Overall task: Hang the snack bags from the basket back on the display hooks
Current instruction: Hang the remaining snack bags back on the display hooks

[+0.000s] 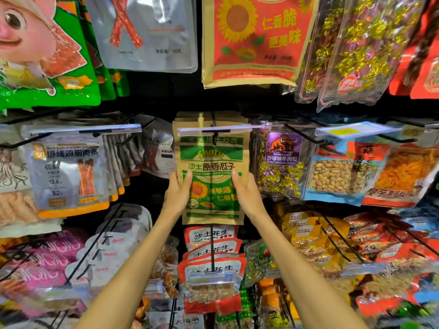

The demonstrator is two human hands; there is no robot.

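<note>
On the pegboard wall in front of you, snack bags hang in crowded rows from black wire hooks. Largest, top centre, is a kraft-paper sunflower bag point(256, 39) with a red panel and yellow characters 仁香脆. Left of it hangs a glossy green bag point(47, 55) with a cartoon pig, and a silver foil pouch point(147, 32) marked 50克. At middle left, a silver and orange chicken strip pouch point(69, 172) reads 鸡胸肉条. Right of centre, a clear crinkly beef candy bag point(282, 162) carries a purple bull label, SHADIAWEINIUROULI, beside a blue peanut bag point(337, 176) with a window.

In the middle, you hold the seed bag point(212, 176), flat brown kraft paper with green bands, "Shatu", 原香瓜子 and a sunflower print. Its top sits at the black hook point(215, 132) behind a clear price strip point(213, 128); whether the hole is over the hook cannot be told. Your left hand point(177, 193) grips its left edge, thumb on the front. Your right hand point(247, 193) grips the right edge the same way.

Below hang red and white peanut packs point(211, 236) reading 沙土花生.
</note>
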